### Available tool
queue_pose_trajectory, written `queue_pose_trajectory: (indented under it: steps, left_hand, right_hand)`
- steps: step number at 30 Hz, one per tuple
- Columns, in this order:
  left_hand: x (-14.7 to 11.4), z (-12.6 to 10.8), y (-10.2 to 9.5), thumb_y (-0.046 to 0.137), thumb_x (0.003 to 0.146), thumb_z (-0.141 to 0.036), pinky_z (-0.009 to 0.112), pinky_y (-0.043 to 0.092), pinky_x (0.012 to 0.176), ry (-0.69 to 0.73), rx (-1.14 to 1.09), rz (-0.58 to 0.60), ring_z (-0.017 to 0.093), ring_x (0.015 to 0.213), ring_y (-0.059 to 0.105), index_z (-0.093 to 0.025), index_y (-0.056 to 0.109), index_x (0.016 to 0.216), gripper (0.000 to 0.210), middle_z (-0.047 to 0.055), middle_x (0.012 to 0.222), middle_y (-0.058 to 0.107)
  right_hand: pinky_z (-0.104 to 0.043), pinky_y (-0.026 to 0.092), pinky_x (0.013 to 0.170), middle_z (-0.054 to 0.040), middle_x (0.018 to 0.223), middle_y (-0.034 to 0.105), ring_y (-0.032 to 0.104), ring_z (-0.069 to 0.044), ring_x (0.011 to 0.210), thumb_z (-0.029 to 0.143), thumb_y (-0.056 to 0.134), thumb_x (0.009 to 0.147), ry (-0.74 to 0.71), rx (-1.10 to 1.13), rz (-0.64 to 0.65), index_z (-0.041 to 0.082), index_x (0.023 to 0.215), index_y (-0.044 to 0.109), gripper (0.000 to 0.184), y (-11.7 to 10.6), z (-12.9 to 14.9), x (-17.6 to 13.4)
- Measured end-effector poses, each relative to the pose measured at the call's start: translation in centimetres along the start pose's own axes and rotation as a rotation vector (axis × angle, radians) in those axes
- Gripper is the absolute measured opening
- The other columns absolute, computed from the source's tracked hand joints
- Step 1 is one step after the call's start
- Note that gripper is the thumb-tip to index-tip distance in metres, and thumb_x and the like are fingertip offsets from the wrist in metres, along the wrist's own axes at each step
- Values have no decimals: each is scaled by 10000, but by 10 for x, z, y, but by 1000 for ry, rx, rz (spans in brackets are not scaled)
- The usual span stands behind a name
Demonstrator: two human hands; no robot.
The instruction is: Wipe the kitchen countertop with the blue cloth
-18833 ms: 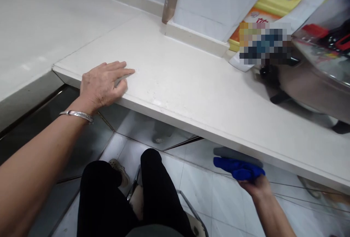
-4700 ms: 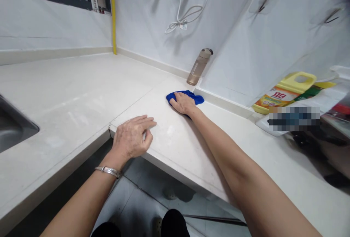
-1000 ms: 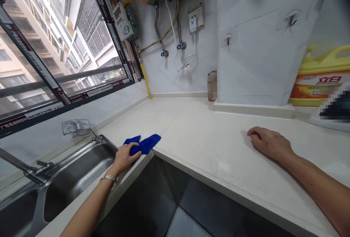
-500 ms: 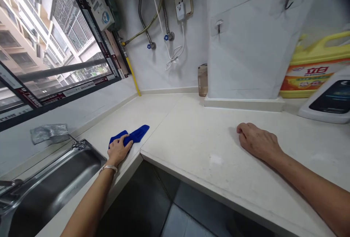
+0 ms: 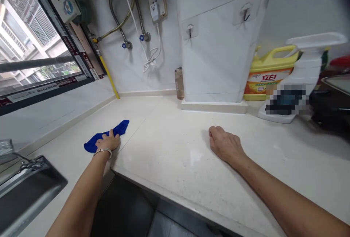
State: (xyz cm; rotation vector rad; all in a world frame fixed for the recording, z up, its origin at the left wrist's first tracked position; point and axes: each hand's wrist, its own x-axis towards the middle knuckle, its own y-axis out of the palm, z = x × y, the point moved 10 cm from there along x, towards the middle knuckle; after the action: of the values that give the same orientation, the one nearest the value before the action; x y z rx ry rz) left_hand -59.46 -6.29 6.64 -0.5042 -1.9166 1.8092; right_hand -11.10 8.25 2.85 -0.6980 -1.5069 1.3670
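Note:
A blue cloth [image 5: 94, 142] lies spread on the white countertop [image 5: 164, 149], close to the corner seam. My left hand [image 5: 108, 142], with a silver bangle at the wrist, grips it from above, pressing it down with slightly bent, parted fingers. Cloth shows on both sides of the hand; the part under the palm is hidden. On the right stretch of the counter, my right hand [image 5: 225, 144] rests curled into a loose fist, with nothing visible in it.
At left is a steel sink [image 5: 35, 193] with a tap. A brown bottle [image 5: 179, 84] stands by the wall pillar. Back right are a yellow detergent jug [image 5: 270, 73], a white spray bottle [image 5: 306, 65] and a dark appliance [image 5: 333, 98]. A yellow pipe [image 5: 109, 76] meets the counter's back corner.
The view has turned to the right, bringing in more of the spray bottle and the dark appliance. My left hand has pushed the cloth farther from the counter's front edge; my right hand stays resting.

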Motion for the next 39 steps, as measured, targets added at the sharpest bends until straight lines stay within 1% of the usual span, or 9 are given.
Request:
queue_pose_trajectory:
  steps: [6, 11, 15, 18, 21, 24, 27, 33, 39]
  left_hand:
    - [7, -88, 8, 335, 894, -569, 714, 395, 963, 132, -25, 62, 601, 1351, 396, -203, 401, 1513, 722, 269, 1550, 399]
    - [-6, -167, 13, 362, 904, -541, 716, 388, 970, 274, -42, 49, 586, 1326, 430, -186, 368, 1536, 725, 294, 1526, 411]
    - [-34, -226, 16, 353, 926, -519, 688, 361, 1020, 438, -70, 32, 560, 1334, 428, -182, 317, 1563, 722, 284, 1523, 410]
    - [-67, -266, 19, 357, 941, -509, 659, 328, 1073, 595, -100, 15, 522, 1352, 423, -205, 322, 1562, 693, 248, 1522, 428]
    - [-105, -296, 22, 374, 949, -522, 633, 295, 1122, 749, -137, 4, 480, 1389, 397, -253, 334, 1555, 665, 196, 1542, 429]
    - [-140, -312, 26, 401, 949, -538, 626, 251, 1168, 851, -174, 8, 453, 1445, 333, -283, 340, 1549, 654, 155, 1578, 402]
    - [-171, -312, 28, 416, 952, -551, 628, 226, 1192, 902, -211, 18, 449, 1475, 289, -290, 353, 1547, 653, 147, 1598, 378]
    - [-223, -298, 28, 463, 944, -570, 639, 229, 1208, 983, -271, 20, 425, 1488, 279, -324, 376, 1536, 647, 114, 1607, 375]
    - [-258, -275, 27, 525, 925, -582, 628, 239, 1226, 1032, -304, 7, 424, 1495, 267, -320, 408, 1516, 657, 117, 1606, 366]
  right_hand:
    - [-314, 222, 572, -95, 1029, 617, 615, -200, 808, 161, 378, 964, 12, 25, -1, 183, 1035, 532, 171, -8, 4, -1]
    - [-311, 226, 579, -90, 1011, 614, 604, -190, 793, 133, 354, 970, 33, 45, 38, 177, 1034, 537, 199, -11, 4, 0]
    - [-311, 229, 578, -88, 1010, 610, 610, -195, 802, 113, 343, 975, 45, 59, 91, 168, 1034, 538, 211, -12, 4, 0]
    - [-310, 236, 588, -94, 1040, 614, 630, -207, 850, 123, 352, 982, 45, 56, 98, 166, 1056, 533, 200, -14, 5, 0]
    - [-313, 261, 601, -104, 1052, 625, 647, -221, 879, 134, 365, 978, 46, 60, 76, 171, 1055, 530, 185, -14, 4, 1]
    - [-318, 294, 624, -109, 1064, 635, 662, -239, 903, 154, 372, 975, 45, 74, 48, 176, 1072, 528, 185, -13, 2, 1]
    - [-324, 334, 658, -110, 1085, 641, 668, -254, 919, 182, 367, 981, 45, 94, 29, 172, 1121, 532, 217, -11, 0, 2]
    - [-331, 388, 747, -110, 1124, 659, 654, -263, 978, 217, 400, 977, 54, 212, -1, 187, 1144, 575, 243, -8, -6, 4]
    - [-332, 390, 726, -98, 1046, 706, 653, -249, 912, 249, 371, 979, 95, 306, -11, 223, 1050, 658, 297, -11, -18, 9]
